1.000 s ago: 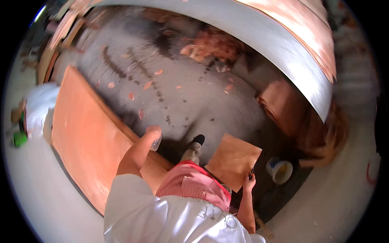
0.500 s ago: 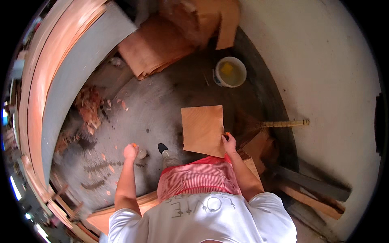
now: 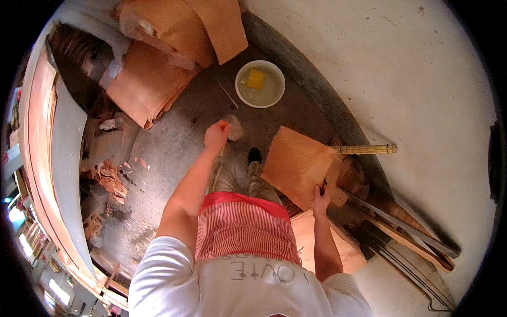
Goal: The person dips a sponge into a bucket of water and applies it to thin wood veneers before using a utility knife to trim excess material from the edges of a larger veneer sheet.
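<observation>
My left hand point(image 3: 215, 137) is closed, reaching forward over the floor, with a round translucent thing point(image 3: 233, 127) at its fingers and a bit of orange beside the thumb; blur hides its kind. My right hand point(image 3: 320, 201) grips the near edge of a thin brown wood veneer sheet point(image 3: 297, 162), which is tilted out to the right of my legs. A small dark tool point(image 3: 324, 186) shows between the right fingers, its kind unclear. Below the sheet and my right forearm lies a stack of veneer point(image 3: 338, 245).
Ahead stands a white bucket point(image 3: 260, 104) of liquid with a yellow block. Stacked veneer point(image 3: 150, 87) lies ahead left. Along the right wall point(image 3: 417, 95) are a broom handle point(image 3: 367, 149) and leaning boards point(image 3: 406, 227). Wood scraps point(image 3: 111, 179) litter the floor at left.
My left hand has swung forward and right, toward the bucket. The right hand has moved right and nearer, carrying the veneer sheet, which has turned and tilted. The view has shifted too.
</observation>
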Motion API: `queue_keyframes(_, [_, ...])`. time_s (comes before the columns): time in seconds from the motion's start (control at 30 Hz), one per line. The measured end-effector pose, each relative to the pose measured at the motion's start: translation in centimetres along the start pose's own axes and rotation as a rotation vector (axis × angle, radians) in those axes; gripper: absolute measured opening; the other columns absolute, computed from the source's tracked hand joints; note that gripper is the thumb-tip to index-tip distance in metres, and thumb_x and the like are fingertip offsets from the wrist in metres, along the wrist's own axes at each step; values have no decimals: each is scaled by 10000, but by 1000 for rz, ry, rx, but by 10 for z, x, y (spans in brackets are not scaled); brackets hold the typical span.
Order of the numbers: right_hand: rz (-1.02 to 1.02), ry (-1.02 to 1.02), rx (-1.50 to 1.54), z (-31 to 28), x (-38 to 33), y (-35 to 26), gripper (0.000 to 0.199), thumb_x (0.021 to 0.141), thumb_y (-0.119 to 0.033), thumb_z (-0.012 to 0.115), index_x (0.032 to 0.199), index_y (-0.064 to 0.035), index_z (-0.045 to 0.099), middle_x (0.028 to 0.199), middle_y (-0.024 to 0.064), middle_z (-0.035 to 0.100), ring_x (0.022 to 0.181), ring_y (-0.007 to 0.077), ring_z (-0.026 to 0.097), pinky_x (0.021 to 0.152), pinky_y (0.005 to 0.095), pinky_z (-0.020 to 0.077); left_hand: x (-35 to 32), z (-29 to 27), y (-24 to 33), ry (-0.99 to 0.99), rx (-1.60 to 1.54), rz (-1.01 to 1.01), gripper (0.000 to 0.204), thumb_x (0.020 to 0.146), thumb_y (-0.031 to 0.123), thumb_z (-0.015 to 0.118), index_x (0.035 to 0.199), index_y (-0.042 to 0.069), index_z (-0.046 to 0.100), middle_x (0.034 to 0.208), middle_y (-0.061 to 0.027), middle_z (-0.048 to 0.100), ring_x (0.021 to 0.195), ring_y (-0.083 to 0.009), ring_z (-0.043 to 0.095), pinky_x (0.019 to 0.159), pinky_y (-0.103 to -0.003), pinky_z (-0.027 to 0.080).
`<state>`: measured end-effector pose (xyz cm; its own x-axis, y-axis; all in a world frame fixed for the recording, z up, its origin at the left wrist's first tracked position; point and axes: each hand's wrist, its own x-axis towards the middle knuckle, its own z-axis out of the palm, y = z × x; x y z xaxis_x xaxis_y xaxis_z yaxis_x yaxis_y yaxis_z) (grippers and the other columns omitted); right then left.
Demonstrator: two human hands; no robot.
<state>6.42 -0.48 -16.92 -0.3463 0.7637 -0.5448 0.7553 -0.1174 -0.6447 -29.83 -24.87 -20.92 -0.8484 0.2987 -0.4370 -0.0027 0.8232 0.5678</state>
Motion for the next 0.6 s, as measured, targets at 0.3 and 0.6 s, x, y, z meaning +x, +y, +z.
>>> queue_keyframes(0.3, [162,196,230,29,21,-18,366,835,-194,548,1075,74,479,1038,126,546,888,175,522,758,282,425,125,61,36,-202,-21,-214,563,810,315,556,1276,90,335,702,-79,626,638,-203,605,598,-342,474])
queue_keyframes(0.6, [144,153,635,116,93,-75,443,830,-184,581,1171,23,390,1058,87,525,896,158,524,719,280,431,-82,23,-93,-633,318,36,716,761,380,547,1308,32,244,1247,-255,328,1118,-401,382,926,-471,328])
